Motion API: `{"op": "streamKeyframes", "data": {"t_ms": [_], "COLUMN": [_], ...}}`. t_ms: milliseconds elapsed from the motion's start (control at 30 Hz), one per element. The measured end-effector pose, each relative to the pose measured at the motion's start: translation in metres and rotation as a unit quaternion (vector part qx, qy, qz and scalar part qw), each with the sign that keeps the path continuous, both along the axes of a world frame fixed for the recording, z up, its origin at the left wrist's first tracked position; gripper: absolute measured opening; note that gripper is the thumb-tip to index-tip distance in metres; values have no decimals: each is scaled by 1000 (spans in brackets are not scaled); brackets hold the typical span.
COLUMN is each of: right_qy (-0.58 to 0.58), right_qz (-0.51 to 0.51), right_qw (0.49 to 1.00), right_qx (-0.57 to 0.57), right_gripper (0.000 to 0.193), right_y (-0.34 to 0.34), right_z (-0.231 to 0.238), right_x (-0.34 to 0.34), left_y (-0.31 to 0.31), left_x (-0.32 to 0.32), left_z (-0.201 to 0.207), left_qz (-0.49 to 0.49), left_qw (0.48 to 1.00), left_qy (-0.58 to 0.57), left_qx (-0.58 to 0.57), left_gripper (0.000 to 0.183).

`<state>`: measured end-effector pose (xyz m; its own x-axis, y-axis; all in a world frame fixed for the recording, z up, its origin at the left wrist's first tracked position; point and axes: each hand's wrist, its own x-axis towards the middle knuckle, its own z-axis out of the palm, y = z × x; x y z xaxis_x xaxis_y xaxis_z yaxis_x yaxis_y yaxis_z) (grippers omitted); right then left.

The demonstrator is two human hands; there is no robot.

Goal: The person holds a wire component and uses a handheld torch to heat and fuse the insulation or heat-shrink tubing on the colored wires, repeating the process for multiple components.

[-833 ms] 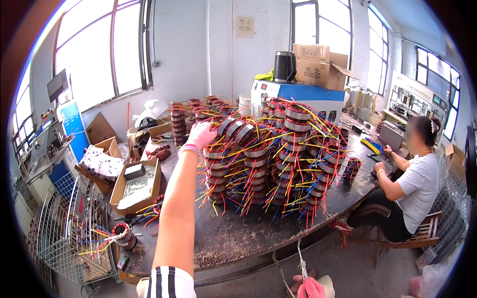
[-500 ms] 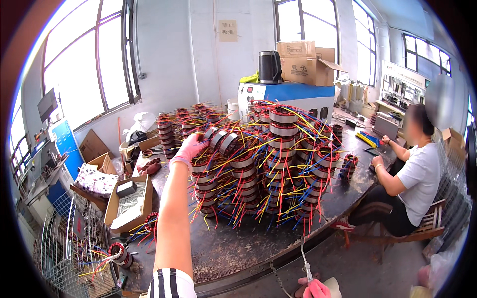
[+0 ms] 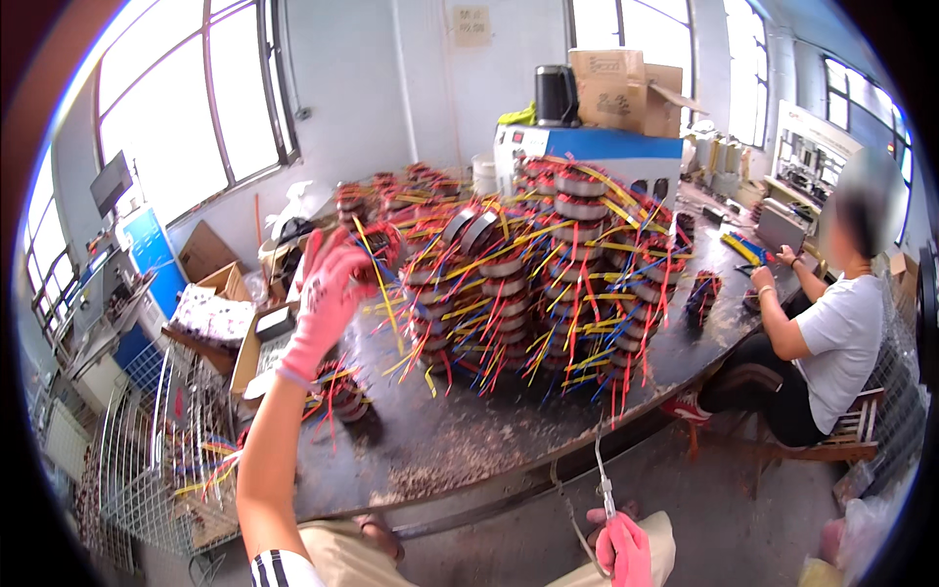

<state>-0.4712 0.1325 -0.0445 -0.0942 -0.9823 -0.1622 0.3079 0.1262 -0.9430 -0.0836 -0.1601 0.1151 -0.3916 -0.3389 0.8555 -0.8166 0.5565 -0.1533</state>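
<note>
My left hand (image 3: 331,298), in a pink glove, is raised left of the stacks and closed around a motor stator (image 3: 384,245) with red windings; a yellow lead hangs down from it. Fingers and blur hide part of the stator. Low in the picture, over my lap, my gloved right hand (image 3: 626,550) grips a slim pale tool (image 3: 608,499) with a thin cord running up from its tip end. Beside my left hand rise tall stacks of stators (image 3: 504,289), grey rings with red, yellow and blue leads sticking out.
The dark worktable (image 3: 440,450) curves around my front. Several loose stators (image 3: 347,399) stand near its left edge, by wire racks (image 3: 156,470). A blue-topped machine (image 3: 606,144) carries a kettle (image 3: 557,96) and cardboard boxes (image 3: 611,88). A co-worker (image 3: 831,323) sits at the right.
My left hand has come away from the stack toward the left, with a stator in it. My right hand still holds the tool. The whole view has shifted a little.
</note>
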Motion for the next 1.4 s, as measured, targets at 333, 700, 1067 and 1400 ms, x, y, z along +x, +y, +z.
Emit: {"op": "streamKeyframes", "data": {"t_ms": [333,700,1067,1400], "right_qy": [37,19,16,4], "right_qz": [96,152,168,207], "right_qw": [993,983,977,966], "right_qx": [59,104,133,157], "right_gripper": [39,36,37,34], "right_y": [13,16,15,11], "right_z": [-22,-45,-48,-59], "right_x": [49,70,82,98], "left_y": [141,160,158,159], "left_x": [42,32,25,25], "left_z": [-181,-209,-213,-229], "left_qz": [-118,76,5,54], "left_qw": [941,909,860,882], "left_qy": [-135,107,23,-55], "left_qx": [289,395,509,464], "left_gripper": [43,58,104,110]}}
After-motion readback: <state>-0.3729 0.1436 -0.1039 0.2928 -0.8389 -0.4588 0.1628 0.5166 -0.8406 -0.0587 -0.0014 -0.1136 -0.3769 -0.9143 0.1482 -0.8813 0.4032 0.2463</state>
